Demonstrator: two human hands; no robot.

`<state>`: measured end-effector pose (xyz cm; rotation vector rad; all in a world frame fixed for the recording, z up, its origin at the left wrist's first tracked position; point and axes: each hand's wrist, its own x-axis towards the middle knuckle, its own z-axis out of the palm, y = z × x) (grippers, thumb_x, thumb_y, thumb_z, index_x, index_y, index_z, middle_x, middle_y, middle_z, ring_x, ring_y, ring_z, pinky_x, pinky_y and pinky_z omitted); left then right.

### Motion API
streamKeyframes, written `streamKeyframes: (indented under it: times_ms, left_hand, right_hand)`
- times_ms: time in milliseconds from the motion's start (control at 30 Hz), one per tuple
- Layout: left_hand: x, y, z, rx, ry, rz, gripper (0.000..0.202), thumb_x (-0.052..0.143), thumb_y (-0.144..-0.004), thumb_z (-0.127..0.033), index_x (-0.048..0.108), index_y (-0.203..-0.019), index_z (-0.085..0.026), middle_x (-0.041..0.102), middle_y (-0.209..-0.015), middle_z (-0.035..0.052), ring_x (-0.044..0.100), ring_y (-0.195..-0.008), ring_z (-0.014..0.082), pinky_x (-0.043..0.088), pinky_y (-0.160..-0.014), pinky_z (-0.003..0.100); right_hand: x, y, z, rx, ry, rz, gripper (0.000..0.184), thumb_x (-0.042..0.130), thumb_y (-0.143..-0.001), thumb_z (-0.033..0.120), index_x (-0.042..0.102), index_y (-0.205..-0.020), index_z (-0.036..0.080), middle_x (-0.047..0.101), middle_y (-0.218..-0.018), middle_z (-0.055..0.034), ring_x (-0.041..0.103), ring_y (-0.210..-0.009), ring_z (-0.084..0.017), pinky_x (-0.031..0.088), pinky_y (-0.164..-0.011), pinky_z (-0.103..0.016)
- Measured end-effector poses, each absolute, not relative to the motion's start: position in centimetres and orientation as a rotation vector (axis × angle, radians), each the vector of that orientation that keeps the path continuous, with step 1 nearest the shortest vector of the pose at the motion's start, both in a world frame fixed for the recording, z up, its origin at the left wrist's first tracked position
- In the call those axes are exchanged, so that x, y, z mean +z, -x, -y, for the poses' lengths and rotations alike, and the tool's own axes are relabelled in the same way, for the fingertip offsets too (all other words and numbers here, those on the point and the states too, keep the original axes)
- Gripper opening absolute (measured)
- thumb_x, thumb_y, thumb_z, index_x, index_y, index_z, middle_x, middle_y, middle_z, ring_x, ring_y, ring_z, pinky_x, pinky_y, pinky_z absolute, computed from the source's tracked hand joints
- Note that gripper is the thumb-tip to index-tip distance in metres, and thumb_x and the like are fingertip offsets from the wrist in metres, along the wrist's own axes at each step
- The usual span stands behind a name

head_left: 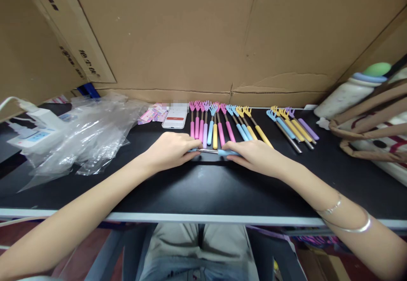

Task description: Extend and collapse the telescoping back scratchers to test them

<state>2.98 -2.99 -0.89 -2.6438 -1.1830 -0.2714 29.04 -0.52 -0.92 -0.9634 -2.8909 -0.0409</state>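
Observation:
Between my two hands a light blue back scratcher (208, 150) lies crosswise, its metal rod showing in the middle. My left hand (171, 150) is closed around its left end, hiding most of the head. My right hand (249, 155) grips the blue handle at the other end. Just beyond my fingers, a row of pink, purple, blue and yellow back scratchers (228, 130) rests on the black table, claw heads pointing away from me. Farther right lies a second group of back scratchers (291, 126) in blue, yellow and purple, some with bare metal rods toward me.
A heap of clear plastic bags (95, 132) covers the left side beside a white power strip (38, 134). Colourful cards (153, 113) and a phone (175, 116) lie behind my left hand. At right stand a bottle (346, 92) and a bag (378, 124). Cardboard (190, 35) walls the back.

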Motion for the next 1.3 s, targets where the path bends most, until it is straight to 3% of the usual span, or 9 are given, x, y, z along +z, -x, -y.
streamKeyframes:
  times_ms: [200,467,633,1000,1300]
  left_hand:
    - [-0.5,-2.5,2.9,-0.257,2.622,1.196,0.022,0.050,-0.089,-0.039,0.063,-0.098,-0.024,0.068,-0.084,0.0001,0.063,-0.075,0.0137,0.035,-0.057,0.022]
    - [0.0,-2.4,3.1,-0.232,2.499,1.351,0.031,0.044,-0.090,-0.048,0.061,-0.095,-0.023,0.068,-0.086,-0.0001,0.063,-0.075,0.0159,0.032,-0.053,0.022]
    - [0.2,-2.3,3.2,-0.198,2.553,1.324,0.033,0.036,-0.094,-0.044,0.060,-0.094,-0.022,0.067,-0.088,0.0007,0.063,-0.076,0.0146,0.032,-0.054,0.022]
    - [-0.6,-2.5,2.8,-0.283,2.506,1.223,0.023,0.049,-0.088,-0.044,0.062,-0.094,-0.025,0.068,-0.081,-0.0027,0.063,-0.072,0.0146,0.025,-0.050,0.024]
    - [-0.9,-2.2,2.8,-0.323,2.472,1.169,0.027,0.047,-0.090,-0.044,0.063,-0.092,-0.023,0.067,-0.079,-0.0014,0.062,-0.073,0.0140,0.026,-0.051,0.024]
  right_hand:
    - [-0.4,-29.1,0.4,-0.086,1.004,2.895,0.027,0.038,-0.094,0.036,0.054,-0.112,0.023,0.069,-0.089,-0.0045,0.064,-0.077,-0.019,0.040,-0.064,-0.026]
    - [0.7,-29.9,0.2,-0.002,1.089,2.847,0.029,0.033,-0.095,0.040,0.055,-0.103,0.023,0.064,-0.077,-0.0025,0.059,-0.065,-0.016,0.039,-0.059,-0.025]
    - [0.8,-30.2,0.0,-0.123,1.083,2.836,0.030,0.031,-0.095,0.041,0.055,-0.100,0.023,0.063,-0.072,-0.0011,0.058,-0.061,-0.015,0.037,-0.056,-0.024]
    - [-0.1,-30.2,-0.1,-0.255,1.015,2.837,0.027,0.033,-0.095,0.036,0.055,-0.106,0.025,0.069,-0.083,-0.0018,0.063,-0.067,-0.016,0.036,-0.056,-0.024]
    - [-0.3,-30.3,0.0,-0.291,1.025,2.833,0.028,0.033,-0.095,0.036,0.056,-0.105,0.023,0.069,-0.081,-0.0020,0.062,-0.065,-0.016,0.036,-0.055,-0.024]
